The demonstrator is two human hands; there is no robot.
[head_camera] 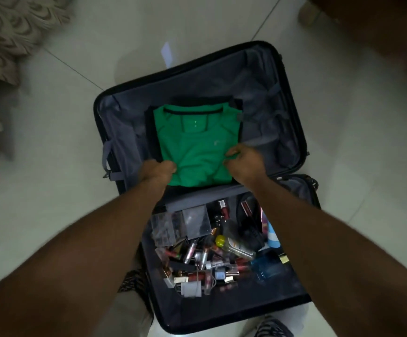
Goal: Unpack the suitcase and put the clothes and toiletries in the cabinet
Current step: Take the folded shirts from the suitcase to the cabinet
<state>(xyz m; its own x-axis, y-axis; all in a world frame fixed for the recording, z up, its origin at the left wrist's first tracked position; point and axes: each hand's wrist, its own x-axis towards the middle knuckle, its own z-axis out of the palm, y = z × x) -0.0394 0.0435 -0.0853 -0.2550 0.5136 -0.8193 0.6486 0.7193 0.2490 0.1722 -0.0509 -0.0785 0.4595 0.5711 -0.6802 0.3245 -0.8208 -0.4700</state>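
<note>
Gripping the green shirt [195, 144], both hands [157, 170] [243, 158] reach over cluttered toiletries [204, 249].

A pale tiled floor [51, 132] with thin joints fills the room. At the left edge lies a patterned beige fabric [0, 37]. A shoe [274, 328] shows at the bottom.

Dark garments [150, 132] mostly hidden under green shirt [197, 147]; toiletries [204, 259] jumbled, too small to identify.

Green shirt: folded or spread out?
Folded: the green shirt lies as a neat rectangle in the suitcase, both hands gripping its near edge.
</note>
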